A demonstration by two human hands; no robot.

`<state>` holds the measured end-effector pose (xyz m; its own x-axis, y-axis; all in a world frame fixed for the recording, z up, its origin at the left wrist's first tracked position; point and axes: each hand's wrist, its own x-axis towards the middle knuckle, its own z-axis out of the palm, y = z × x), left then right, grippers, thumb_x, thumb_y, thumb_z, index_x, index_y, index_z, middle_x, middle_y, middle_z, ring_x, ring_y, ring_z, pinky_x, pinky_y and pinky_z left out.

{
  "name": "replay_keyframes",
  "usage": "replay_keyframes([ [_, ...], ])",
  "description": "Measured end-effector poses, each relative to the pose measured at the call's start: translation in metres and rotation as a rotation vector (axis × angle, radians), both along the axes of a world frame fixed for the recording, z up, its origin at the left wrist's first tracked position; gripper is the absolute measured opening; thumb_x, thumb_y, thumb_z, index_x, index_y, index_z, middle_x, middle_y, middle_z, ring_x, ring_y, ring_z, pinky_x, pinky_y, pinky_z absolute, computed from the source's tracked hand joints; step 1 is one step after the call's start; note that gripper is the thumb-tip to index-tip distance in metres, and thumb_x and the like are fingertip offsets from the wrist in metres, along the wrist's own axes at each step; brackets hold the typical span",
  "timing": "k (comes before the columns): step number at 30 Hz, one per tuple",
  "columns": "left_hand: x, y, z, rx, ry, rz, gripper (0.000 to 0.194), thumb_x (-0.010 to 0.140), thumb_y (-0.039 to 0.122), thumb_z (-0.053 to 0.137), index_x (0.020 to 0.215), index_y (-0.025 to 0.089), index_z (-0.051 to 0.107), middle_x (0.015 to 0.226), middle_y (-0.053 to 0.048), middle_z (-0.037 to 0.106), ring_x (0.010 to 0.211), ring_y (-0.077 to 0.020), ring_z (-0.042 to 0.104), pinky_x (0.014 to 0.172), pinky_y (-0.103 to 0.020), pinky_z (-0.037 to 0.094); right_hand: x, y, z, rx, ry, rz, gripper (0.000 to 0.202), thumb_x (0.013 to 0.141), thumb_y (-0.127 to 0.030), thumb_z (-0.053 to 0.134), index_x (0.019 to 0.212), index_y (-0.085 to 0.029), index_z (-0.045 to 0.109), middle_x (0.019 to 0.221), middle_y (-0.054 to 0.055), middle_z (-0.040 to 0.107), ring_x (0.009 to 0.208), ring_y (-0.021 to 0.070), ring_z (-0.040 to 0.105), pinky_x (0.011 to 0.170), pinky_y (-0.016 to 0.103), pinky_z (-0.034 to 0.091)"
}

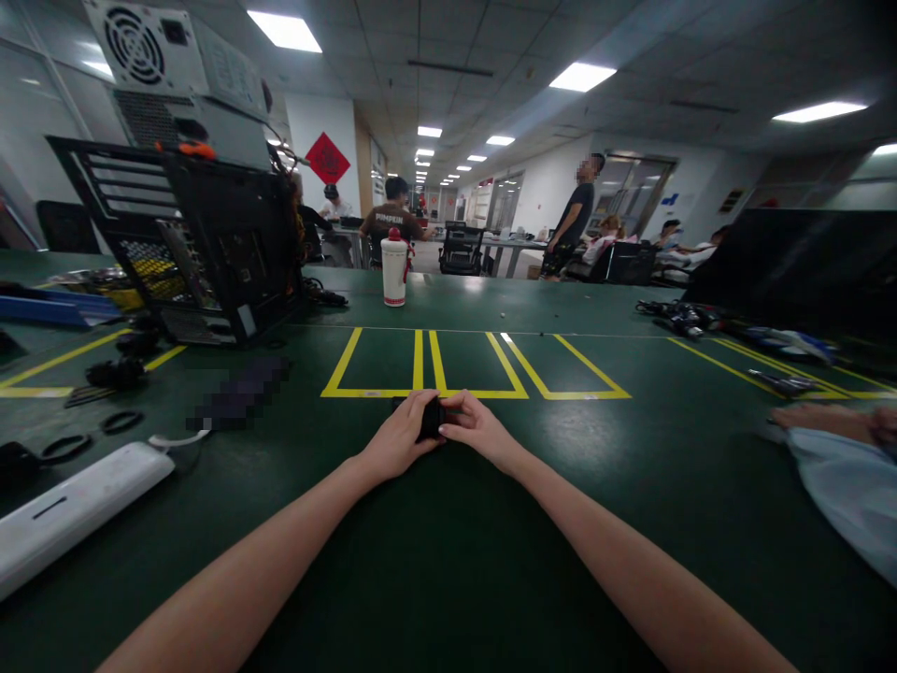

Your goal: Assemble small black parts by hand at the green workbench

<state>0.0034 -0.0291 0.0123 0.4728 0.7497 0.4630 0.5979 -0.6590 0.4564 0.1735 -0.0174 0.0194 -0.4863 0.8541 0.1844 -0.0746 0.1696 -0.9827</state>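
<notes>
Handling appears under way, with no finished result visible: the left hand (401, 434) grips a black object (430, 422) while the right hand (482, 432) pinches its adjacent end.

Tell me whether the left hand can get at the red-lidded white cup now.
Probably, though not at once: the left hand is on a small black object, and the white cup stands farther back, perhaps needing a lean forward. Nothing upright shows between them; the yellow tape lies flat.
</notes>
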Motion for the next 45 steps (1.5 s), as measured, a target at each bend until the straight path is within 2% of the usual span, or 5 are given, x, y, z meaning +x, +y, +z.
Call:
replay_keyframes([
  [7,0.0003,0.0013,-0.0009,0.022,-0.007,-0.006,0.061,0.07,0.025,0.058,0.12,0.024,0.022,0.119,-0.008,0.036,0.11,-0.0235,0.039,0.092,-0.044,0.035,-0.0027,0.0019,-0.0006,0.009,-0.044,-0.099,0.03,0.066,-0.028,0.059,0.092,-0.02,0.049,0.097,0.002,0.053,0.091,0.016,0.054,0.084,0.036,0.042],
  [14,-0.0005,-0.0019,0.0025,-0.007,0.004,-0.003,0.06,0.072,0.024,0.056,0.12,0.024,0.021,0.119,-0.007,0.036,0.109,-0.0229,0.04,0.091,-0.044,0.037,-0.0002,-0.0019,0.0012,0.003,-0.03,-0.02,0.033,0.062,-0.022,0.063,0.092,-0.021,0.047,0.099,0.001,0.052,0.094,0.0158,0.053,0.085,0.035,0.042],
  [30,0.0003,0.0001,0.0005,0.004,-0.009,-0.003,0.06,0.071,0.022,0.057,0.12,0.023,0.023,0.118,-0.008,0.037,0.109,-0.0224,0.04,0.092,-0.042,0.035,-0.0018,-0.0032,-0.0003,-0.006,-0.003,-0.029,0.035,0.062,-0.023,0.063,0.093,-0.021,0.047,0.101,0.002,0.052,0.093,0.0165,0.053,0.082,0.035,0.043],
  [40,0.0002,-0.0003,0.0013,0.006,-0.002,0.0,0.061,0.071,0.024,0.057,0.12,0.024,0.021,0.119,-0.008,0.037,0.109,-0.0237,0.04,0.091,-0.045,0.035,-0.0051,-0.0026,0.0023,0.017,-0.069,-0.127,0.027,0.069,-0.029,0.056,0.093,-0.02,0.049,0.098,0.003,0.053,0.091,0.0158,0.053,0.082,0.035,0.043],
  [45,-0.0003,-0.0007,0.0015,-0.011,0.0,0.003,0.059,0.072,0.024,0.056,0.12,0.024,0.021,0.119,-0.008,0.036,0.109,-0.0244,0.04,0.09,-0.046,0.036,-0.0025,-0.0043,0.0019,-0.014,-0.048,-0.053,0.032,0.066,-0.027,0.06,0.095,-0.022,0.047,0.102,0.002,0.05,0.094,0.0163,0.052,0.082,0.035,0.042],
])
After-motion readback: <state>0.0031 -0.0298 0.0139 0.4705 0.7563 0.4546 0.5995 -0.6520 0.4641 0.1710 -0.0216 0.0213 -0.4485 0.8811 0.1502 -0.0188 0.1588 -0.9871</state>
